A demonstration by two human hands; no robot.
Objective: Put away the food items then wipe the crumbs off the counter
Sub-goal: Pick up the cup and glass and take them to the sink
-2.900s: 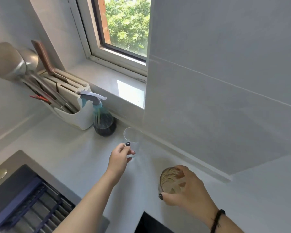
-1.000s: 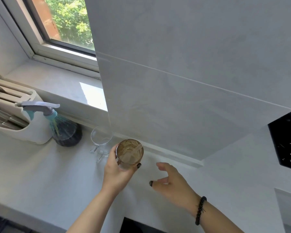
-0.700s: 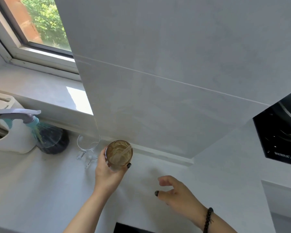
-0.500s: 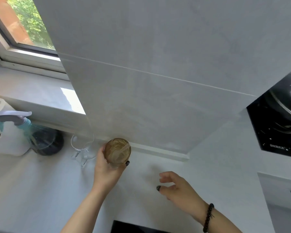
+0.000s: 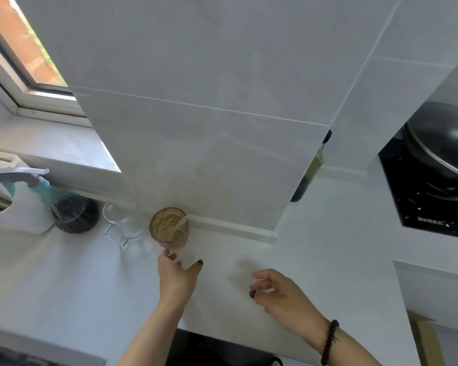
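Note:
A glass smeared with brown residue [image 5: 169, 227] stands on the white counter [image 5: 64, 286] against the wall's base, with a pale stick inside it. My left hand [image 5: 177, 276] is just in front of its base, thumb and fingers spread, holding nothing. My right hand [image 5: 278, 291] hovers above the counter further right, fingers loosely curled and empty, a dark bead bracelet on the wrist. No crumbs or cloth can be made out.
An empty clear glass cup [image 5: 120, 223] stands left of the brown glass. Further left are a dark spray bottle [image 5: 69, 210] and a white utensil holder [image 5: 8, 207]. A black wok [image 5: 442, 149] sits on the hob [image 5: 418, 215] at right. A bottle [image 5: 311, 170] pokes out behind the wall corner.
My left hand carried the brown glass to the wall beside the clear cup, set it down and drew back. My right hand, which first held that glass, now hangs empty. The view swung right.

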